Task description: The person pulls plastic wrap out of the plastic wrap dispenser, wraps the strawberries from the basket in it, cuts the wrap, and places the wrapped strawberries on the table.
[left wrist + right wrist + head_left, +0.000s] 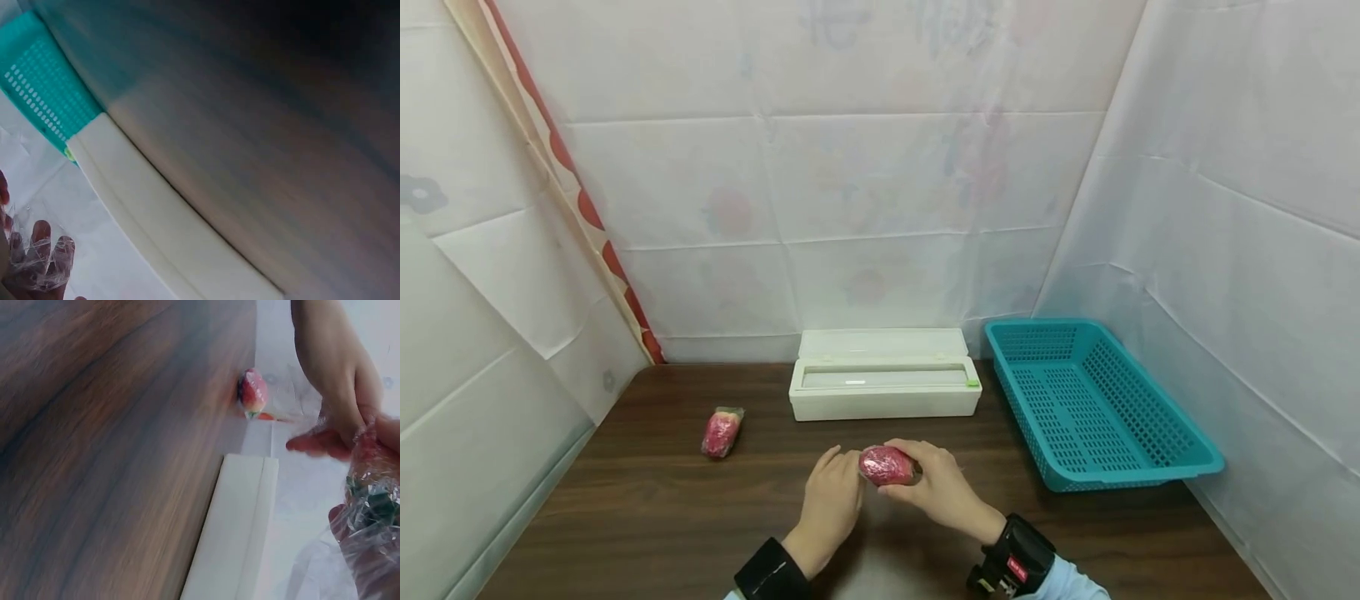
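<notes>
My right hand [943, 490] holds a red fruit [886, 465] wrapped in clear plastic film, thumb on one side and fingers on the other. Green leaves show through the crumpled film in the right wrist view. At the fruit's left end, my left hand [833, 504] pinches the gathered film [367, 440]; its exact fingertip contact is partly hidden. The left wrist view shows fingers [42, 247] behind loose transparent film. Another film-wrapped red fruit [722, 432], yellowish at one end, lies on the table to the left.
Behind my hands stands a long white box [883, 406] with its lid [883, 342] raised. To the right is a teal perforated basket [1026, 421]. The brown wooden table [647, 517] is bordered by white sheet walls [880, 183].
</notes>
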The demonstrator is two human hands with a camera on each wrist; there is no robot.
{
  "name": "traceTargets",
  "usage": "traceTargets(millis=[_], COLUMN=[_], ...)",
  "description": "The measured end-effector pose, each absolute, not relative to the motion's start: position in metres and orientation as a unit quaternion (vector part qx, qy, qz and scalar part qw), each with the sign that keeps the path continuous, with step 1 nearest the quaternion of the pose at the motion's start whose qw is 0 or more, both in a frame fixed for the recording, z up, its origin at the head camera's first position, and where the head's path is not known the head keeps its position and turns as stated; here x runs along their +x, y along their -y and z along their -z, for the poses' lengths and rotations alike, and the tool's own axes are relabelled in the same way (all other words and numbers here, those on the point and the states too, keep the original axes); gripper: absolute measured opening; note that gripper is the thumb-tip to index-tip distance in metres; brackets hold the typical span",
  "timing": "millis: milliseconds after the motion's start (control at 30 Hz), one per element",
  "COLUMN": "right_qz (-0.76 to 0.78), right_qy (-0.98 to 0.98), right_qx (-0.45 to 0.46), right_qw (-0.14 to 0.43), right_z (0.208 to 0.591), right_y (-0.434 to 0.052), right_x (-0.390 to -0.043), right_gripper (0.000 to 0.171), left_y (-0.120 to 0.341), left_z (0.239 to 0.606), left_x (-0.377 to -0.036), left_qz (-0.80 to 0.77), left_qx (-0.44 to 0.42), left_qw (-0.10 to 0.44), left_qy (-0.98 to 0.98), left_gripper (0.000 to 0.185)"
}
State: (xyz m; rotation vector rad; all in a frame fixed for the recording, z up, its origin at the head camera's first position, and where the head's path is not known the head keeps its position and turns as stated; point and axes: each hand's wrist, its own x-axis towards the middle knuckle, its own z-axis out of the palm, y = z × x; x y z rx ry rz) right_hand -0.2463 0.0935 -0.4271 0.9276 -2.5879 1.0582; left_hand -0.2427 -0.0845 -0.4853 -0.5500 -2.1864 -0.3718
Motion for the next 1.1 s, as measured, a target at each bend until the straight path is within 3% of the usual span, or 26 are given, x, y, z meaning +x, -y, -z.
traceTargets(millis=[100, 267, 367, 467, 567, 633, 700, 767, 833, 933, 1100], right_qz=[-0.376, -0.385, -0.376, -0.352, -0.318, -0.294, -0.273, -0.256, -0.241, -0.228, -0.227], right_qy=[0.865, 0.862, 0.863, 0.869, 0.875, 0.877, 0.878, 0.879, 0.879, 0.878, 0.873], right_qx=[0.316, 0.313, 0.318, 0.33, 0.343, 0.35, 0.355, 0.358, 0.362, 0.372, 0.395], right_qw=[0.104, 0.106, 0.108, 0.111, 0.128, 0.149, 0.17, 0.186, 0.196, 0.197, 0.172], right_z=[0.429, 0.431, 0.431, 0.43, 0.429, 0.428, 0.427, 0.427, 0.426, 0.426, 0.426], right_y=[-0.091, -0.09, -0.091, -0.092, -0.096, -0.099, -0.103, -0.107, -0.111, -0.113, -0.109], right_x=[-0.247, -0.249, -0.251, -0.253, -0.256, -0.259, -0.261, -0.263, -0.265, -0.265, -0.264], right_gripper=[0.051, 0.052, 0.054, 0.056, 0.056, 0.057, 0.057, 0.058, 0.057, 0.056, 0.055], left_y=[0.077, 0.069, 0.068, 0.07, 0.075, 0.082, 0.09, 0.099, 0.105, 0.107, 0.099], left_z=[0.485, 0.483, 0.483, 0.483, 0.48, 0.476, 0.468, 0.459, 0.45, 0.439, 0.433], left_x=[-0.241, -0.24, -0.24, -0.241, -0.244, -0.244, -0.243, -0.24, -0.236, -0.23, -0.228], left_qz=[0.182, 0.238, 0.266, 0.287, 0.341, 0.398, 0.465, 0.548, 0.629, 0.727, 0.802], left_qx=[-0.207, -0.206, -0.212, -0.237, -0.251, -0.233, -0.188, -0.138, -0.105, -0.104, -0.126], left_qw=[0.403, 0.34, 0.286, 0.219, 0.125, 0.05, -0.014, -0.06, -0.094, -0.153, -0.236], left_qy=[0.873, 0.886, 0.896, 0.902, 0.897, 0.886, 0.865, 0.823, 0.765, 0.662, 0.534], left_gripper=[0.045, 0.017, 0.024, 0.043, 0.076, 0.099, 0.107, 0.098, 0.078, 0.057, 0.057])
